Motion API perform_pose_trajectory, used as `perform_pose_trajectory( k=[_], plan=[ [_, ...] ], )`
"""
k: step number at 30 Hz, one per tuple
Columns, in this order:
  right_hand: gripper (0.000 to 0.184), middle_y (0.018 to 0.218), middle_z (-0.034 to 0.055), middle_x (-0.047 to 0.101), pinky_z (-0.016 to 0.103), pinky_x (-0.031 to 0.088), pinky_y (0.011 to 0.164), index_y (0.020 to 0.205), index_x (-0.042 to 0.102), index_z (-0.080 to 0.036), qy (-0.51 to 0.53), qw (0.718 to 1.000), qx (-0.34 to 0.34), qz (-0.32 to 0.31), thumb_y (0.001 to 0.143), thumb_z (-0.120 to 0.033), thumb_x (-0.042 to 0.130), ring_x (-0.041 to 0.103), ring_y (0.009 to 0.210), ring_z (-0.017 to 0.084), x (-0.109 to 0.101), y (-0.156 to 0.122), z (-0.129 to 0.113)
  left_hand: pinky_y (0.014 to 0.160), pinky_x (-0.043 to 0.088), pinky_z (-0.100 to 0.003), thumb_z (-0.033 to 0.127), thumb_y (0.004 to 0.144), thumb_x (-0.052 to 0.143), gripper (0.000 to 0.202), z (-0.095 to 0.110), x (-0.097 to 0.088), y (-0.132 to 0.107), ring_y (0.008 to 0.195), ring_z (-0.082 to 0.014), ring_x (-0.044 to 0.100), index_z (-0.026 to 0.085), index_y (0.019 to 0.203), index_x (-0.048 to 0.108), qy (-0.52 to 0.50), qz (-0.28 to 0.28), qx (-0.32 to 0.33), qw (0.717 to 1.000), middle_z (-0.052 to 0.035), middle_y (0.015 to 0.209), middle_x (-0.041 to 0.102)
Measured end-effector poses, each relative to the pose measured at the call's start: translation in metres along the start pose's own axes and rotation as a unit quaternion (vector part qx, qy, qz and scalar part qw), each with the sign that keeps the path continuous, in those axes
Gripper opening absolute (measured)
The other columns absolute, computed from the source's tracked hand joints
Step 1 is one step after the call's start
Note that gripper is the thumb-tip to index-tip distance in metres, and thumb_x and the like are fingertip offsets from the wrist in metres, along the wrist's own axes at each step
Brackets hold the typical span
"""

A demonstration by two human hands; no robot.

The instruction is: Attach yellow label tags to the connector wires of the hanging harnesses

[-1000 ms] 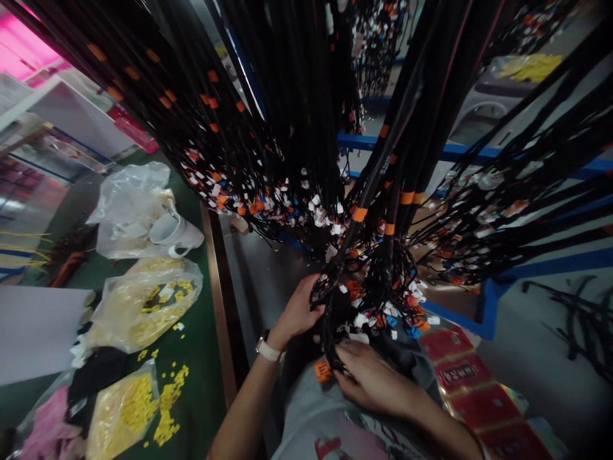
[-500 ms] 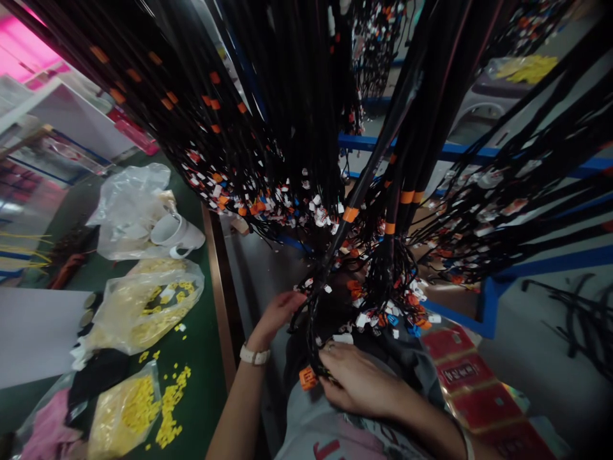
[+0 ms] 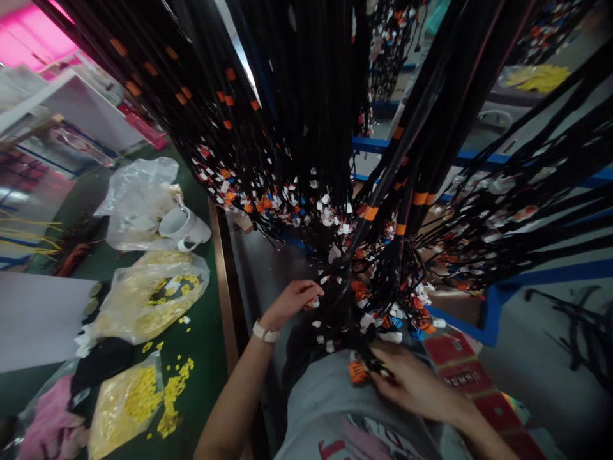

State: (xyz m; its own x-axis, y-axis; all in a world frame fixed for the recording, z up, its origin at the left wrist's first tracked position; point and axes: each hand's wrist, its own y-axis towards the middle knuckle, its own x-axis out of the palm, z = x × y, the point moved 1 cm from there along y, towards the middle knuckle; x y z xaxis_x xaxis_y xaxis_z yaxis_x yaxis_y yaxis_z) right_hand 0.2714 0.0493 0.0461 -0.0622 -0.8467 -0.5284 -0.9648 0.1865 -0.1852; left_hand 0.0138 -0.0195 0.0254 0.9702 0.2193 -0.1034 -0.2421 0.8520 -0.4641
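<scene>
In front of me hangs a black wire harness (image 3: pixel 368 213) with an orange tape band; its lower branches spread out over my lap. My left hand (image 3: pixel 288 303), a white watch on its wrist, has thumb and fingers pinched together at a small white connector (image 3: pixel 312 303) left of the branches. Over my lap, my right hand (image 3: pixel 407 374) is closed around black wires with an orange connector (image 3: pixel 357 372) at their end; motion blurs it slightly. More white connectors (image 3: pixel 330 345) dangle between the two hands.
Dense bundles of black harnesses (image 3: pixel 306 102) hang ahead, above a blue frame (image 3: pixel 493 306). On the green table (image 3: pixel 205 358) at left are bags of yellow parts (image 3: pixel 138 396), loose yellow pieces (image 3: pixel 175 390) and a white mug (image 3: pixel 184 227). Red packets (image 3: pixel 460 377) lie at right.
My right hand has moved right with the wires and orange connector, away from my left hand. My left fingers have closed at a white connector. The view has shifted slightly.
</scene>
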Motion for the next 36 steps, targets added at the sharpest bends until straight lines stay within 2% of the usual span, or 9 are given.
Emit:
perform_pose_trajectory(
  k=[3, 6, 12, 15, 18, 24, 27, 30, 36],
  plan=[
    [0.028, 0.109, 0.0110, 0.064, 0.035, 0.048, 0.085, 0.108, 0.060, -0.021, -0.012, 0.998, 0.053, 0.020, 0.083, -0.025, 0.049, 0.060, 0.100, 0.025, -0.019, -0.034, 0.039, 0.054, 0.033, -0.021, 0.038, 0.075, 0.055, 0.028, 0.023, -0.003, -0.004, 0.058, -0.0095, 0.046, 0.012, 0.070, 0.065, 0.100, -0.008, 0.035, 0.994, 0.0007, 0.060, 0.056],
    [0.029, 0.113, 0.0093, 0.064, 0.036, 0.048, 0.089, 0.107, 0.063, -0.023, -0.009, 0.994, 0.090, 0.068, 0.080, -0.029, 0.056, 0.059, 0.104, 0.027, -0.042, -0.065, 0.066, 0.050, 0.030, -0.020, 0.038, 0.077, 0.053, 0.030, 0.051, 0.005, -0.011, 0.055, -0.0089, 0.042, 0.012, 0.069, 0.064, 0.113, -0.045, 0.050, 0.991, 0.0010, 0.059, 0.054],
    [0.033, 0.114, 0.0087, 0.065, 0.035, 0.049, 0.088, 0.100, 0.067, -0.024, 0.072, 0.972, 0.165, 0.154, 0.072, -0.040, 0.064, 0.059, 0.105, 0.031, -0.059, -0.094, 0.083, 0.049, 0.028, -0.021, 0.040, 0.078, 0.054, 0.032, 0.081, 0.027, -0.017, 0.053, -0.0079, 0.040, 0.012, 0.066, 0.062, 0.062, -0.100, 0.065, 0.991, 0.0006, 0.057, 0.050],
    [0.041, 0.110, 0.0098, 0.066, 0.038, 0.052, 0.082, 0.102, 0.067, -0.024, 0.179, 0.942, 0.216, 0.183, 0.067, -0.044, 0.067, 0.061, 0.099, 0.032, -0.053, -0.092, 0.090, 0.051, 0.031, -0.021, 0.042, 0.079, 0.053, 0.033, 0.074, 0.029, -0.014, 0.055, -0.0085, 0.042, 0.012, 0.067, 0.062, 0.056, -0.086, 0.060, 0.993, -0.0003, 0.061, 0.053],
    [0.041, 0.105, 0.0122, 0.068, 0.042, 0.051, 0.082, 0.098, 0.070, -0.020, 0.286, 0.916, 0.232, 0.159, 0.066, -0.045, 0.067, 0.062, 0.096, 0.033, -0.047, -0.086, 0.096, 0.053, 0.033, -0.020, 0.045, 0.080, 0.051, 0.036, 0.063, 0.027, -0.013, 0.056, -0.0084, 0.043, 0.012, 0.070, 0.061, 0.076, -0.087, 0.050, 0.992, 0.0006, 0.062, 0.053],
    [0.034, 0.095, 0.0112, 0.071, 0.040, 0.050, 0.081, 0.089, 0.071, -0.019, 0.358, 0.882, 0.254, 0.172, 0.065, -0.044, 0.069, 0.063, 0.091, 0.031, -0.047, -0.075, 0.115, 0.059, 0.037, -0.021, 0.039, 0.084, 0.047, 0.029, 0.050, 0.028, -0.008, 0.065, -0.0106, 0.048, 0.014, 0.078, 0.062, 0.202, -0.068, 0.089, 0.973, 0.0001, 0.069, 0.057],
    [0.037, 0.095, 0.0096, 0.070, 0.037, 0.050, 0.079, 0.093, 0.069, -0.019, 0.342, 0.888, 0.250, 0.179, 0.066, -0.044, 0.070, 0.063, 0.089, 0.028, -0.046, -0.073, 0.125, 0.073, 0.040, -0.023, 0.033, 0.082, 0.051, 0.022, 0.044, 0.030, -0.002, 0.082, -0.0139, 0.055, 0.015, 0.080, 0.063, 0.225, -0.038, 0.150, 0.962, -0.0052, 0.093, 0.061],
    [0.039, 0.103, 0.0096, 0.068, 0.037, 0.050, 0.082, 0.101, 0.066, -0.020, 0.315, 0.907, 0.232, 0.156, 0.071, -0.044, 0.065, 0.062, 0.092, 0.027, -0.044, -0.070, 0.129, 0.082, 0.039, -0.024, 0.030, 0.082, 0.052, 0.019, 0.036, 0.030, 0.006, 0.096, -0.0165, 0.055, 0.014, 0.078, 0.062, 0.215, -0.039, 0.157, 0.963, -0.0095, 0.113, 0.057],
    [0.046, 0.105, 0.0102, 0.068, 0.038, 0.050, 0.085, 0.099, 0.065, -0.020, 0.192, 0.935, 0.197, 0.223, 0.068, -0.054, 0.063, 0.062, 0.096, 0.029, -0.039, -0.061, 0.133, 0.080, 0.041, -0.024, 0.032, 0.084, 0.048, 0.024, 0.018, 0.032, 0.022, 0.092, -0.0161, 0.055, 0.013, 0.077, 0.062, 0.185, -0.090, 0.125, 0.971, -0.0067, 0.105, 0.061]
  ],
)
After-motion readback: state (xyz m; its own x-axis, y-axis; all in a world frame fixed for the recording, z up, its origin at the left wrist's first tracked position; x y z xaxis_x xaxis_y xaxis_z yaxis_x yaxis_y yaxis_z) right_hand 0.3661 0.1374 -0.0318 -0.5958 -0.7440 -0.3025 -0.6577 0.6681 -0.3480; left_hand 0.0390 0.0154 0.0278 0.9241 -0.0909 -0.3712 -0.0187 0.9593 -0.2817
